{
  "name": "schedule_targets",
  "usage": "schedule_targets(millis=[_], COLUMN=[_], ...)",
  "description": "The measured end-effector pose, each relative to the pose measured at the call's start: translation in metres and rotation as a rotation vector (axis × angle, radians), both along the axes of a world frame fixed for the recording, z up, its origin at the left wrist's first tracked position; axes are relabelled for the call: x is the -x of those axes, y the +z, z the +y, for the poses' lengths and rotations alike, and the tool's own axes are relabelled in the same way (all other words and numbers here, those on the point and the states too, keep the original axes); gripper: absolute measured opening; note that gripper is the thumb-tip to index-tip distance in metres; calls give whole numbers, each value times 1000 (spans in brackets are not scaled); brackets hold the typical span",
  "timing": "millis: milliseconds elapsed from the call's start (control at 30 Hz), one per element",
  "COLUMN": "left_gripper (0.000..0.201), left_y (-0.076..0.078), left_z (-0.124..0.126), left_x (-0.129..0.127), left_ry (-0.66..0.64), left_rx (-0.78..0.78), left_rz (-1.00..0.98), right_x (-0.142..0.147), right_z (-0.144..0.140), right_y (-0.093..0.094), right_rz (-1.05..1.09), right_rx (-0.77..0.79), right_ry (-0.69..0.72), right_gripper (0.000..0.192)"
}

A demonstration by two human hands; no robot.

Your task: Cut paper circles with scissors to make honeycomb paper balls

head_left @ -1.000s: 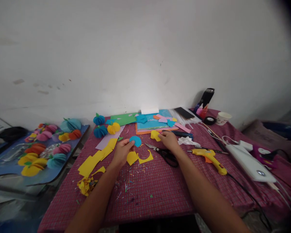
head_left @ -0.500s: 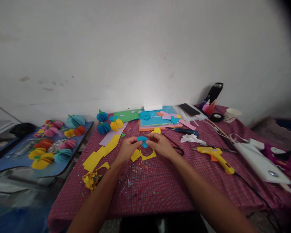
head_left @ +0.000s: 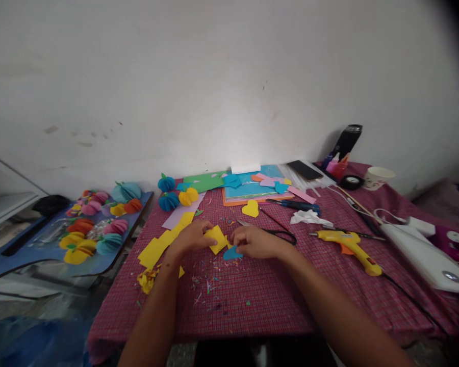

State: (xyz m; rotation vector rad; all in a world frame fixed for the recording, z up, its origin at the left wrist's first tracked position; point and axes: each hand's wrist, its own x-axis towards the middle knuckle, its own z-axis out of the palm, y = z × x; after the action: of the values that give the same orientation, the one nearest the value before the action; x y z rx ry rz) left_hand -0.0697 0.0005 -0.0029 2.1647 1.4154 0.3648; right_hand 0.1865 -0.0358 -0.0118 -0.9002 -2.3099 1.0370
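My left hand (head_left: 192,236) pinches a small folded-looking piece of yellow paper (head_left: 216,239) at the middle of the table. Close beside it, my right hand (head_left: 254,240) has its fingers closed on a blue paper cutout (head_left: 232,253), held low over the cloth. Part of the blue cutout lies hidden under my fingers. A yellow heart-shaped paper cutout (head_left: 250,208) rests just beyond my right hand. Scissors (head_left: 281,235) with dark handles lie partly behind that hand. Yellow paper strips (head_left: 166,239) stretch out to the left of my left hand.
A yellow glue gun (head_left: 348,244) and a white power bank-like device (head_left: 424,255) lie at right. Paper pumpkins (head_left: 169,201) stand at back left, with more on a blue side table (head_left: 137,224). A paper cup (head_left: 378,177) and black bottle (head_left: 350,141) stand at back right.
Both hands have come down nearer the table. The blue cutout, earlier held between both hands, is now in my right hand, and my left hand has taken hold of yellow paper.
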Motion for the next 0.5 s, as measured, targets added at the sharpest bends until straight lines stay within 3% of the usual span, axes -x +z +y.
schedule_targets(millis=[100, 233, 367, 500], left_gripper=[38, 34, 25, 7], left_y=[-7, -9, -1, 5], left_z=[1, 3, 3, 3], left_x=[-1, -1, 1, 7], left_ry=[-2, 20, 65, 59], left_rx=[15, 39, 78, 105], left_rz=[-72, -180, -267, -263], right_x=[1, 0, -7, -17], right_z=[-5, -9, -10, -10], right_y=[-1, 2, 11, 22], right_rz=[-67, -112, -187, -64], right_rx=[-97, -88, 137, 407], right_ry=[104, 46, 84, 86], right_gripper=[12, 16, 14, 11])
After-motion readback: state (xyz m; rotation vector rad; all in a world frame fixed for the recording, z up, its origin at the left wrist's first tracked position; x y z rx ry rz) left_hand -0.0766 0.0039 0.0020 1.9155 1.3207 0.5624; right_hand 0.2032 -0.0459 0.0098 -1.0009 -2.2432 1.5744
